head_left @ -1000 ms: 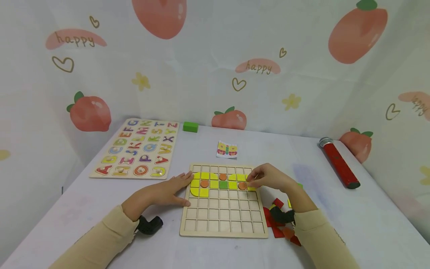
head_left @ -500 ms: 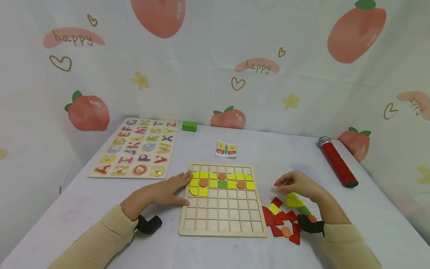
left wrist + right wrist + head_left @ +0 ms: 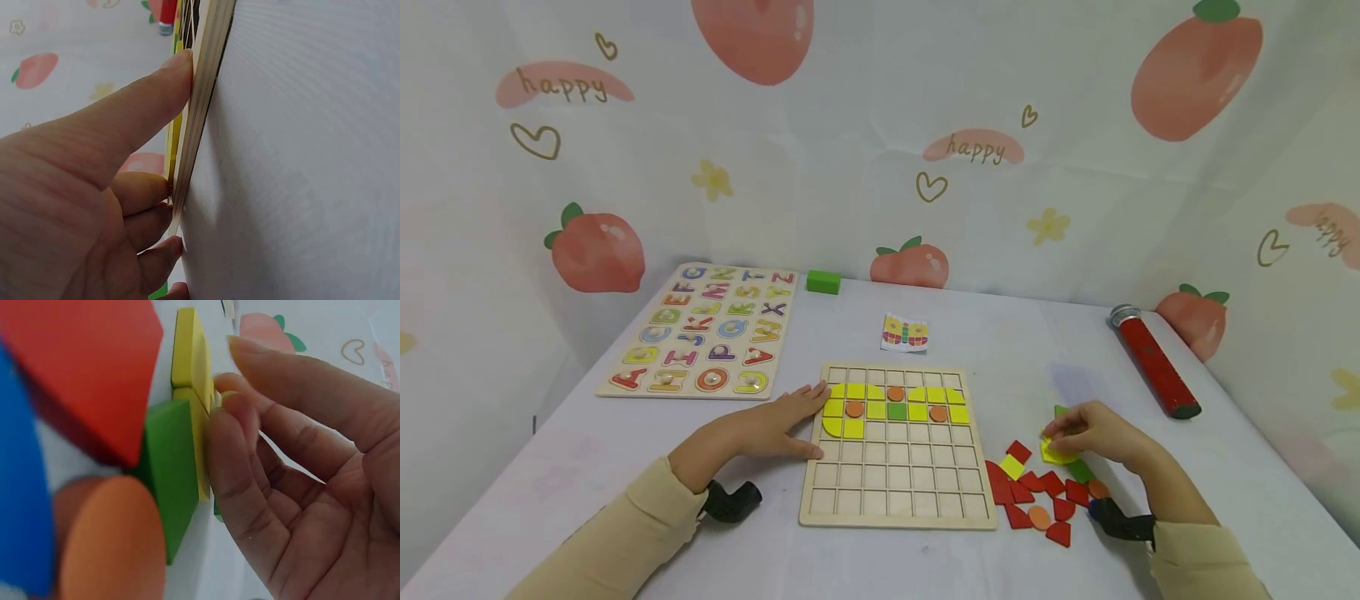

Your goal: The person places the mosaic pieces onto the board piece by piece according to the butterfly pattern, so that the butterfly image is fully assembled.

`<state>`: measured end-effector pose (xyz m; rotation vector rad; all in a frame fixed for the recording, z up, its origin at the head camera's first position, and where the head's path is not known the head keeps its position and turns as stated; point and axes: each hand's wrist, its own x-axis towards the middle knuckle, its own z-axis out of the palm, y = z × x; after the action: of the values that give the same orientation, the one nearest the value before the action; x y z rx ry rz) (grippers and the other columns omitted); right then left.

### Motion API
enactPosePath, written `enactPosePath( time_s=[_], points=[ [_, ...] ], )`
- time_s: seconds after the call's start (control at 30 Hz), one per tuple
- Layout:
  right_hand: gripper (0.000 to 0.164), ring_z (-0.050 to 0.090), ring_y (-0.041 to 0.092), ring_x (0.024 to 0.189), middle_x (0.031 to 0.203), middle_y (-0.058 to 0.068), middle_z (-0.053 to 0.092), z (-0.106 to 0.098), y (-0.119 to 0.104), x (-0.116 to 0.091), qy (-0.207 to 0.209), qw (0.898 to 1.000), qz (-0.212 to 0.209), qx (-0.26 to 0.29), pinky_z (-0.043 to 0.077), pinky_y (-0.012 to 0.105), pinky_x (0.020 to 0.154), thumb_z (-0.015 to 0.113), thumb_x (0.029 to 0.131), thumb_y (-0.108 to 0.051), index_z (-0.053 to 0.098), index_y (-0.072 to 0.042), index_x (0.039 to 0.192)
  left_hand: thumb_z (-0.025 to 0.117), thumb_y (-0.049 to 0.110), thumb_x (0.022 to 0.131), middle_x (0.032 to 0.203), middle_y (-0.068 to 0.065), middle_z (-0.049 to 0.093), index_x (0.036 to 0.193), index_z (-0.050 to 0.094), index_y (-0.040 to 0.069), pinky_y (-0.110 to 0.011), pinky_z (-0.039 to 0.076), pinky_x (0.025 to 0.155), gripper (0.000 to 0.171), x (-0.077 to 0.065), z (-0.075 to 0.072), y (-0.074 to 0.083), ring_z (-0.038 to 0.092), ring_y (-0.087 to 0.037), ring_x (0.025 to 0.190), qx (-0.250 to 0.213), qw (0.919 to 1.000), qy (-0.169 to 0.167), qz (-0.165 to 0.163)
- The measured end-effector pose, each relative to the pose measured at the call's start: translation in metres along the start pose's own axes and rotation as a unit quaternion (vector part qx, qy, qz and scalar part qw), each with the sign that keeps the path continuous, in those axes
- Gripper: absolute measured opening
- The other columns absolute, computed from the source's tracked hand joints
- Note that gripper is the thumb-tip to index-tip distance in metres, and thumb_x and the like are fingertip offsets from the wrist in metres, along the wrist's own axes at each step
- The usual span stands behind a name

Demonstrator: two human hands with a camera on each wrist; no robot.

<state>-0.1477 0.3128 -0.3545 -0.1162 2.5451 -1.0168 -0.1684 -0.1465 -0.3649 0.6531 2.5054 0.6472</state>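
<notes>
A wooden grid board (image 3: 902, 500) lies at the middle of the table in the head view, with yellow tiles (image 3: 856, 390), orange discs (image 3: 937, 413) and one green square (image 3: 897, 411) in its upper rows. My left hand (image 3: 771, 423) rests at the board's left edge; in the left wrist view the thumb (image 3: 156, 94) touches its side. To the right of the board, my right hand (image 3: 1101, 433) is over a small heap of yellow tiles (image 3: 1058, 456). The right wrist view shows its fingertips (image 3: 225, 434) touching these tiles, the thumb apart from them.
Loose red tiles (image 3: 1000, 483) and an orange disc (image 3: 1040, 517) lie right of the board. Behind it is a butterfly picture card (image 3: 905, 333). An alphabet puzzle (image 3: 700, 333), a green block (image 3: 823, 282) and a red microphone-shaped object (image 3: 1153, 362) stand farther off.
My right hand has left the board's upper right corner, where a yellow tile now lies, and moved right to the loose yellow tiles. The left hand has stayed in place.
</notes>
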Motion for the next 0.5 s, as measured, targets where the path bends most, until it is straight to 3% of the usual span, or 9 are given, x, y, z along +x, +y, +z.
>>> enactPosePath(
  time_s=[0.27,0.5],
  points=[
    [0.03,0.051,0.017,0.074,0.079,0.005,0.059,0.0014,-0.001,0.0004,-0.024,0.999,-0.019,-0.027,0.049,0.019,0.061,0.075,0.077,-0.016,0.067,0.001,0.1,0.068,0.049,0.079,0.158,-0.002,0.01,0.15,0.016,0.015,-0.047,0.009,0.118,0.094,0.0002,0.0002,0.0001,0.004,-0.025,0.146,0.001,1.0,0.002,-0.004],
    [0.03,0.048,0.019,0.075,0.078,0.005,0.054,0.0041,-0.0016,0.0024,-0.025,0.999,-0.019,-0.043,0.048,0.02,0.06,0.079,0.072,-0.016,0.063,-0.001,0.093,0.068,0.049,0.079,0.158,-0.001,0.009,0.15,0.016,0.015,-0.047,0.009,0.118,0.095,0.0014,0.0008,-0.0007,0.004,-0.024,0.147,-0.002,1.0,0.0,-0.005]
  ],
)
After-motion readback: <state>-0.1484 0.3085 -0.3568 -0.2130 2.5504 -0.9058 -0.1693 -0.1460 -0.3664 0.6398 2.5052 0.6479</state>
